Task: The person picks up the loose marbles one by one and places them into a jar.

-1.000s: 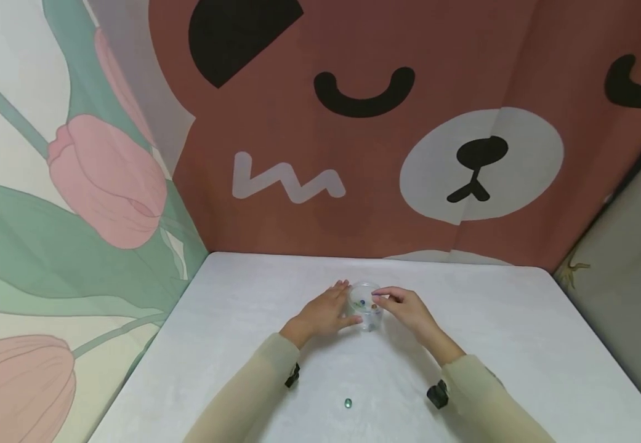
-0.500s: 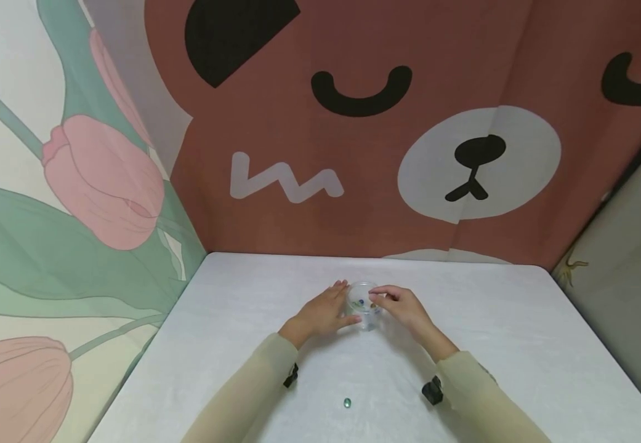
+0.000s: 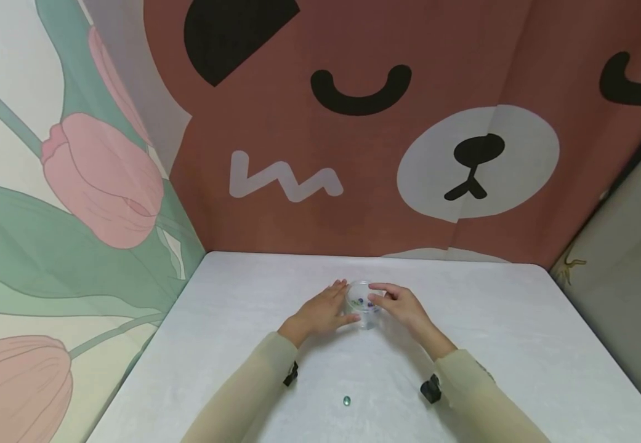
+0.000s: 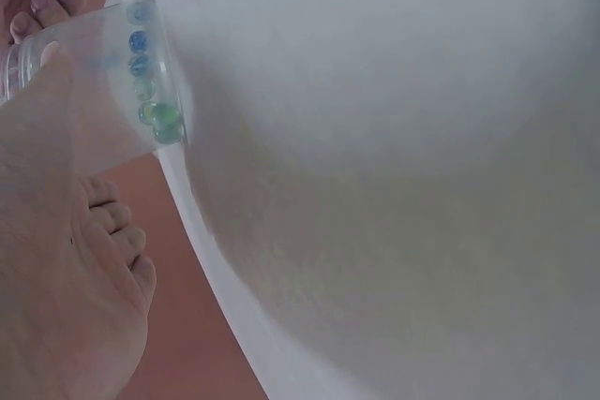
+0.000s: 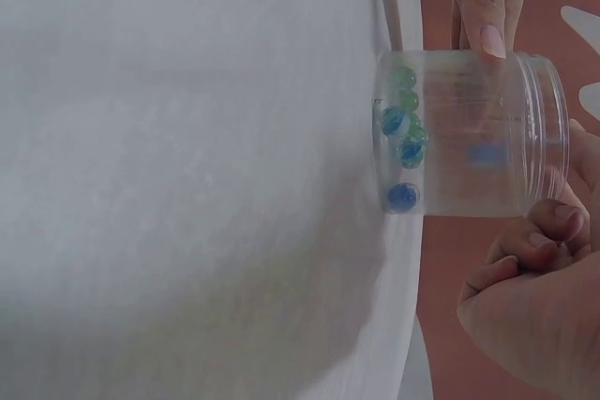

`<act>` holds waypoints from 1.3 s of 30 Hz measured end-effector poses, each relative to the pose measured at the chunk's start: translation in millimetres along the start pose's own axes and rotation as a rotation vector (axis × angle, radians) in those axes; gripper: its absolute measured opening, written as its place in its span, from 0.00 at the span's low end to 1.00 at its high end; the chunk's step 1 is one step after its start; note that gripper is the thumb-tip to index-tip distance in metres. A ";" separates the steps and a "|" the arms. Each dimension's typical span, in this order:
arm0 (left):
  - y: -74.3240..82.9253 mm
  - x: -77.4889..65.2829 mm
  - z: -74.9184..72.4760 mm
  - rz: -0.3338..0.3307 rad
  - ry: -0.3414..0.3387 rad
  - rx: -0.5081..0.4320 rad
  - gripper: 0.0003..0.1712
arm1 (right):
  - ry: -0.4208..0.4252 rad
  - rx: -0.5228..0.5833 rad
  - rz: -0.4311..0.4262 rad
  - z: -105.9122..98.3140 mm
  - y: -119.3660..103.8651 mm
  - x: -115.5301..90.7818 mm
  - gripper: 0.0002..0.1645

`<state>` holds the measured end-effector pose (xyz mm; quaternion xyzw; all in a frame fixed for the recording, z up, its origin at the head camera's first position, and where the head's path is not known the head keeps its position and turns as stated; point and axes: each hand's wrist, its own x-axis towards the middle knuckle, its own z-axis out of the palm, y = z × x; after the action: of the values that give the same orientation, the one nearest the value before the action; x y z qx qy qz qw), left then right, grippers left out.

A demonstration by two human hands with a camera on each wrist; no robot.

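A clear plastic jar (image 3: 366, 321), lidless with a threaded neck, stands upright on the table. Several blue and green marbles (image 5: 409, 142) lie at its bottom. My left hand (image 3: 320, 312) holds the jar from the left, thumb across the front and fingers along the far side. At the mouth's right side is my right hand (image 3: 403, 309), index finger and thumb parted at the rim. No marble shows between those fingertips; its other fingers are curled in the right wrist view. A single green marble (image 3: 346, 401) lies on the table nearer to me.
The white-covered table (image 3: 231, 295) ends at a brown bear-print cloth (image 3: 298, 227) behind the jar. A tulip-print cloth (image 3: 104, 178) hangs on the left. Small black wrist cameras (image 3: 431, 389) sit below both sleeves.
The right hand's thumb and index finger have spread apart at the jar's mouth. A dark marble now shows inside, just below them. The left hand keeps its place.
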<state>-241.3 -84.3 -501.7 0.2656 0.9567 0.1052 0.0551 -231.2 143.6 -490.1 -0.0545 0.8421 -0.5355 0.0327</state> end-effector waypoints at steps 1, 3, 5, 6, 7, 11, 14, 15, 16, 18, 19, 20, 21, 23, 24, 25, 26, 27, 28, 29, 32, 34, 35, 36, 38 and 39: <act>-0.1 -0.3 0.0 0.000 0.000 0.000 0.54 | -0.004 0.002 0.003 0.1 -0.2 0.0 0.22; -0.3 -0.8 -0.1 0.001 0.001 -0.002 0.55 | -0.009 0.009 0.014 0.5 -0.5 -0.1 0.24; -0.3 -1.4 -0.5 0.000 -0.002 -0.002 0.54 | -0.011 0.015 0.023 0.7 -0.7 -0.3 0.24; -0.4 -1.4 -0.3 0.000 -0.001 -0.001 0.54 | -0.012 0.015 0.023 0.7 -0.5 -0.4 0.25; -0.6 -1.4 -0.3 0.000 0.000 -0.001 0.54 | -0.012 0.019 0.024 0.6 -0.4 -0.7 0.25; -1.3 -0.5 -0.1 0.007 0.010 0.003 0.54 | -0.012 0.036 0.011 -0.3 0.3 -3.1 0.26; -1.3 0.2 -0.5 0.010 0.010 0.006 0.55 | -0.021 0.036 0.002 -1.4 -0.3 -7.7 0.27; -1.2 0.1 -0.5 0.011 0.011 0.008 0.55 | -0.026 0.033 0.003 -1.8 -0.8 -9.9 0.27; -0.9 0.0 -0.5 0.010 0.011 0.008 0.55 | -0.034 0.033 -0.001 -2.2 -1.5 -12.1 0.26; -0.6 -0.5 -1.0 0.009 0.007 0.014 0.55 | -0.052 0.034 -0.008 -3.3 -3.7 -17.7 0.26; -0.3 -1.0 -1.5 0.009 0.007 0.015 0.55 | -0.063 0.040 -0.010 -3.7 -4.9 -20.8 0.26; 0.0 -1.5 -1.9 0.009 0.006 0.014 0.55 | -0.078 0.045 -0.012 -4.2 -6.2 -24.1 0.27; 0.4 -1.9 -2.4 0.009 0.005 0.012 0.55 | -0.096 0.049 -0.010 -4.6 -7.1 -27.5 0.27; 0.8 -2.5 -3.4 0.010 0.001 0.010 0.55 | -0.132 0.049 -0.012 -4.8 -9.3 -35.1 0.28; 1.0 -2.7 -4.0 0.011 0.000 0.008 0.55 | -0.152 0.048 -0.012 -4.6 -10.2 -39.0 0.28; 1.1 -3.1 -4.3 0.013 0.000 0.008 0.54 | -0.179 0.045 -0.018 -4.3 -11.0 -43.1 0.28; 1.1 -3.2 -4.3 0.015 0.004 0.009 0.54 | -0.202 0.041 -0.024 -3.7 -11.7 -47.0 0.27; 0.9 -3.3 -4.1 0.018 0.006 0.018 0.54 | -0.223 0.035 -0.034 -3.0 -12.2 -50.6 0.27; 0.7 -3.4 -4.0 0.019 0.008 0.024 0.54 | -0.244 0.029 -0.050 -2.1 -12.8 -53.9 0.26; 0.4 -3.4 -3.8 0.019 0.012 0.031 0.54 | -0.266 0.027 -0.067 -1.1 -13.1 -56.6 0.25; -0.1 -3.3 -3.4 0.015 0.012 0.045 0.54 | -0.318 0.021 -0.118 1.3 -14.4 -62.9 0.25; -0.2 -3.3 -3.4 0.008 0.009 0.039 0.53 | -0.345 0.021 -0.137 3.0 -15.1 -66.0 0.25; -0.3 -3.1 -3.2 0.007 0.009 0.035 0.53 | -0.357 0.024 -0.144 3.7 -15.6 -67.5 0.26; -0.1 -3.1 -3.1 0.008 0.006 0.030 0.53 | -0.370 0.027 -0.149 4.4 -15.9 -68.9 0.27; -0.5 -2.8 -2.0 0.011 0.008 0.023 0.53 | -0.401 0.032 -0.157 6.0 -16.0 -71.7 0.28; -0.4 -3.0 -1.9 0.010 0.007 0.018 0.54 | -0.423 0.036 -0.165 6.8 -16.0 -72.9 0.28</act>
<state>-239.2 -86.4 -499.8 0.2706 0.9565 0.0978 0.0487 -157.2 140.0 -478.8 -0.2336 0.7997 -0.5279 0.1654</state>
